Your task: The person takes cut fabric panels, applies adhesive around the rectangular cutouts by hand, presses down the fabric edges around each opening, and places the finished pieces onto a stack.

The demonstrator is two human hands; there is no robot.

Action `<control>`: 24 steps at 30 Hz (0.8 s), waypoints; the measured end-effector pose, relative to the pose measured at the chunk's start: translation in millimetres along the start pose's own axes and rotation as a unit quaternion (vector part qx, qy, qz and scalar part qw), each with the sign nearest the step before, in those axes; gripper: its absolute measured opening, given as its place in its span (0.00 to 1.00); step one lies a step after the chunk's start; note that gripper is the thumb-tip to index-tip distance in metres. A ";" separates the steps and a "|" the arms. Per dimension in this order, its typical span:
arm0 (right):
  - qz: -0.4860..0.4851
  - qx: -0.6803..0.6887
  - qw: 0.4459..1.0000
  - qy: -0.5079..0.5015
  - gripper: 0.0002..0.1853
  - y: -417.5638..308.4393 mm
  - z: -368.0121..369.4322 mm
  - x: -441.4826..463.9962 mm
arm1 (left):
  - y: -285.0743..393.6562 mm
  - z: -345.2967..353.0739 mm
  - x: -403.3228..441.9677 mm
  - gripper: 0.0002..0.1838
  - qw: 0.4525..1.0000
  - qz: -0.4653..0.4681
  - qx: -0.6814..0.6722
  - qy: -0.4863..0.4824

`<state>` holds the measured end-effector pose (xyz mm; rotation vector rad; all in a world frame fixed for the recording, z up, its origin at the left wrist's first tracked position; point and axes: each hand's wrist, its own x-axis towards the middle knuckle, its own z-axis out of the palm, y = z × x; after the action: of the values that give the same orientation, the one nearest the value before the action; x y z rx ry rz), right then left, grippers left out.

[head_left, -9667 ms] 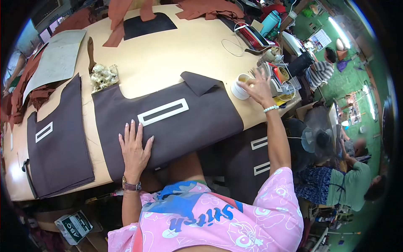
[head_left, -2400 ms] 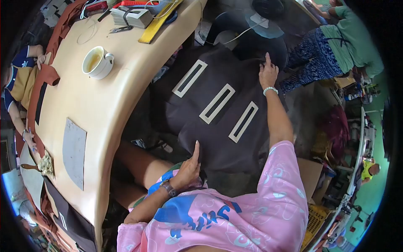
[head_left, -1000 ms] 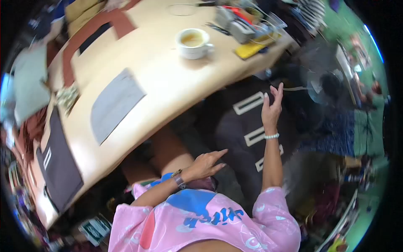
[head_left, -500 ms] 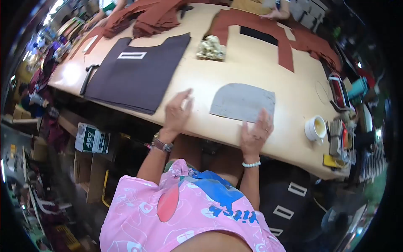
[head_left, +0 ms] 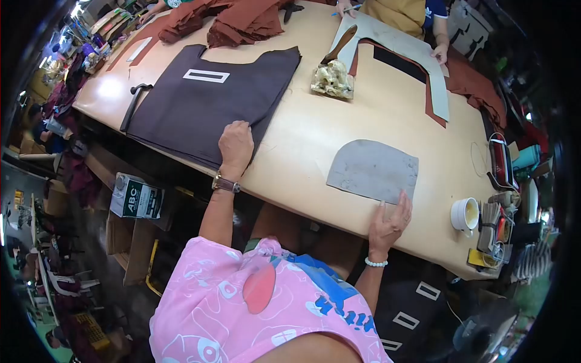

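My left hand (head_left: 235, 147), with a watch at its wrist, is closed at the lower right edge of a stack of dark fabric panels (head_left: 200, 112). Its fingers are curled over the top panel's edge; the fingertips are partly hidden. A white rectangular frame (head_left: 206, 75) lies on that panel. Over by the table's front edge, my right hand (head_left: 390, 222) rests with fingers stretched out. Its fingertips touch the lower right edge of a grey, round-topped flat piece (head_left: 375, 169).
A hammer (head_left: 134, 106) lies left of the stack. A lumpy cream-coloured block (head_left: 333, 80) stands mid-table. Across the table, a person's hand (head_left: 440, 53) holds a pale template (head_left: 387, 33) over brown fabric. A white cup (head_left: 465, 216) stands at right.
My left hand has moved left onto the dark stack and closed at its edge. My right hand stays by the grey piece. Across the table, a pale template now covers the brown fabric.
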<state>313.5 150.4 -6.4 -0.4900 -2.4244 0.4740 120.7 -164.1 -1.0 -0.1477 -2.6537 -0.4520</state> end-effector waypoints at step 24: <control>0.027 -0.020 0.999 -0.012 0.30 -6.9 0.3 4.8 | -13.4 -25.5 19.0 0.12 0.984 -0.063 -0.165 -0.027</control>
<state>308.1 146.5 -1.2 -0.5712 -2.4530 0.4584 111.7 -184.7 25.1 -0.0933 -2.6304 -0.9410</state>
